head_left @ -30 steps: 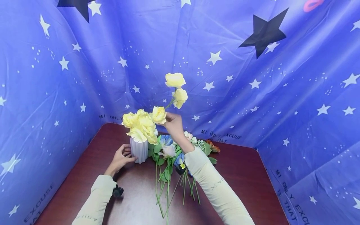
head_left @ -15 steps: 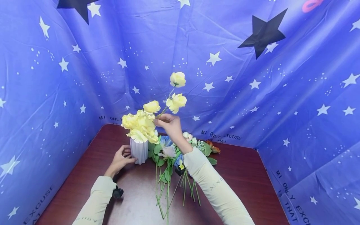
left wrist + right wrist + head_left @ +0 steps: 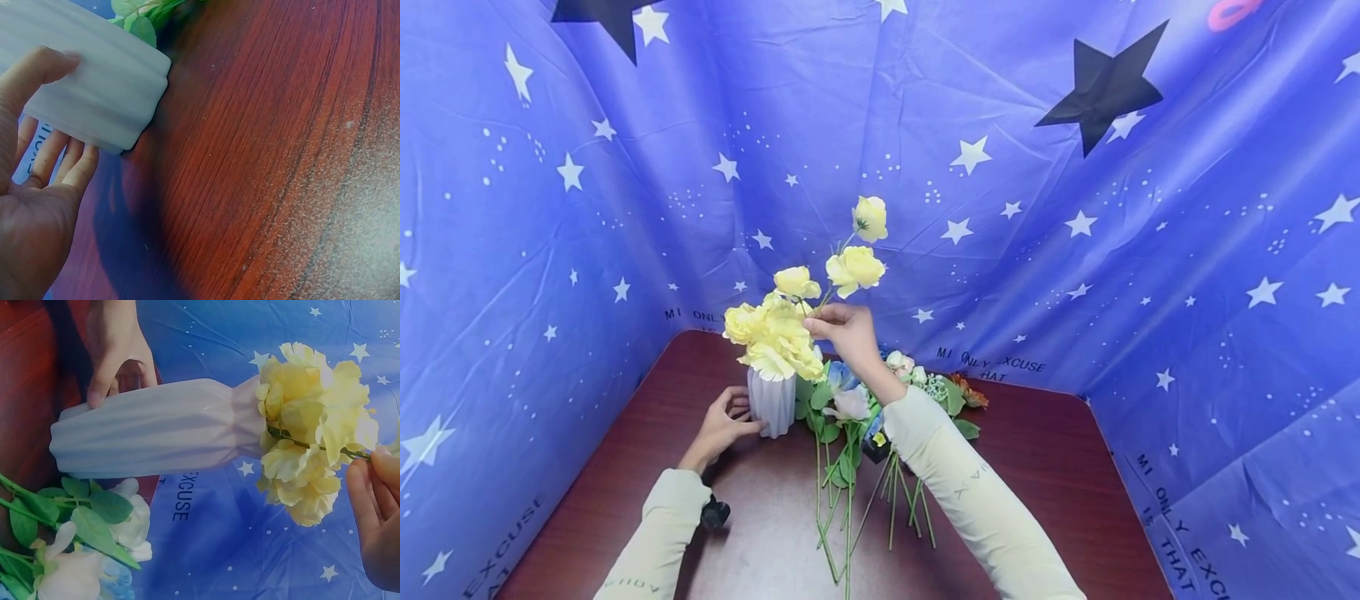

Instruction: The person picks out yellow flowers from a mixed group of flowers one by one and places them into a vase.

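My left hand (image 3: 721,427) grips the lower side of a pale fluted vase (image 3: 772,407), thumb on one face and fingers round the other in the left wrist view. The vase stands upright on the table. A cluster of yellow flowers (image 3: 771,342) fills its mouth. Above it, my right hand (image 3: 856,340) pinches the stem of a yellow flower spray (image 3: 856,268) between thumb and fingers. In the right wrist view this green stem (image 3: 328,449) runs in among the blooms at the vase (image 3: 156,428) mouth; its lower end is hidden.
Right of the vase lies a pile of artificial flowers, with a pale rose (image 3: 852,404), an orange flower (image 3: 972,392) and several green stems (image 3: 847,517) pointing toward the front. A blue star-printed curtain (image 3: 880,108) surrounds the brown table (image 3: 1045,483).
My right hand has moved left and slightly down toward the vase, bringing the yellow spray along; its blooms have turned and shifted left. The left hand stays on the vase.
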Demonstrator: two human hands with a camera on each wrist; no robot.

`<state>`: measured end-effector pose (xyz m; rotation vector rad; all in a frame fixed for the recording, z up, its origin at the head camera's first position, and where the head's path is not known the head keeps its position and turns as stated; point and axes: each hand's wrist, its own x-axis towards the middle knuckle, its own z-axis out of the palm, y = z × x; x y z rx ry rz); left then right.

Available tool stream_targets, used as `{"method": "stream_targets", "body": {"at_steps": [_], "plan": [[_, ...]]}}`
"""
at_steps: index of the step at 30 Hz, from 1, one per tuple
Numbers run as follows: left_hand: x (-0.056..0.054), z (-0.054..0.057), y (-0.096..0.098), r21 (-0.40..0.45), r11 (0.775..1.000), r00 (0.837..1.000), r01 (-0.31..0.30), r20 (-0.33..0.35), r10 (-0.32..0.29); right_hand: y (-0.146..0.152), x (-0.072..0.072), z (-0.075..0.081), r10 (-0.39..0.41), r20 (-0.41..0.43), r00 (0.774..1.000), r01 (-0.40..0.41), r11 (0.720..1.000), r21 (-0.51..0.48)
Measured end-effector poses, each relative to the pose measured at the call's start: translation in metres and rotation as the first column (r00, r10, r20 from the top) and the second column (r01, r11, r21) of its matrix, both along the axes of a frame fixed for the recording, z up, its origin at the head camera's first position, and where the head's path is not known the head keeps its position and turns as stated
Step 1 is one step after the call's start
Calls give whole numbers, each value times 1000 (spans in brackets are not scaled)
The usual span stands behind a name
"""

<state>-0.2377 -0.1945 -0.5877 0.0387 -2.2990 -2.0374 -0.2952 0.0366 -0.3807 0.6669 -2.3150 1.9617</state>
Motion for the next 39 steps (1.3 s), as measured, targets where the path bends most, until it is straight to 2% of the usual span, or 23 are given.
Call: {"method": "stream_targets", "body": {"at_steps": [15,18,23,29,33,37,39], "plan": [[4,0,-2,4,1000,1000,1,-9,-1,-6,-2,4,-9,97,995,3,998,63],[4,0,-2,-5,1000,1000,-1,-14,1,-7,-2,5,-11,106,994,-1,993,117],[4,-1,-1,-9,1000,1000,0,-17,0,-10,-1,3,-29,67,997,11,966,258],[3,-1,0,-3,1000,1000,-2,8,2,-14,0,-1,-60,73,996,36,952,304],[1,-1,1,-11,1000,1000,-6,-4,6,-13,0,0,-57,9,998,50,936,349],[0,1,0,0,1000,1000,-6,-21,6,-11,3,3,-24,-29,999,33,941,338],[1,1,0,4,1000,1000,-5,-22,5,-10,4,3,-11,-16,1000,15,953,303]]}}
